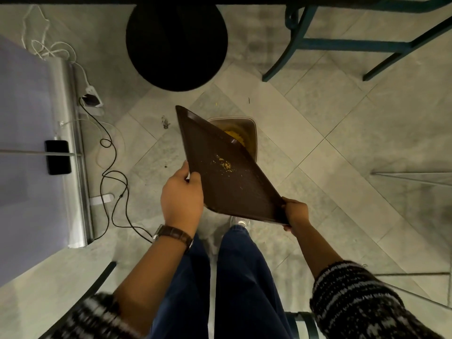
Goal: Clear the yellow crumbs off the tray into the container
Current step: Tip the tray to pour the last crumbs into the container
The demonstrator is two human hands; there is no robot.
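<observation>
View: a tiled floor [342,123] is seen from above, past the person's own legs in dark blue trousers [242,277].
Tray: a dark brown rectangular tray [220,182] is held tilted over the floor, one corner dipped down over the container's rim.
Container: a small brown square container [253,133] stands on the floor, its near left part hidden behind the tray.
Yellow crumbs: a loose scatter of yellow crumbs [223,163] is seen near the middle of the tray; a heap of yellow bits [236,136] lies inside the container, just past the tray's lowered corner.
Left hand: the left hand [182,196] is closed over the tray's left edge, thumb on top, fingers curled beneath; a brown-strapped watch [172,234] is worn on the wrist.
Right hand: the right hand [296,214] is pinched around the tray's nearest corner, fingers wrapped under it.
Sleeves: black-and-white knitted sleeves are pushed up both forearms.
Surroundings: a round black base [176,45] lies at the far edge of the floor, teal chair legs [342,42] at the far right corner, and a black cable [110,172] trails along the left edge.
</observation>
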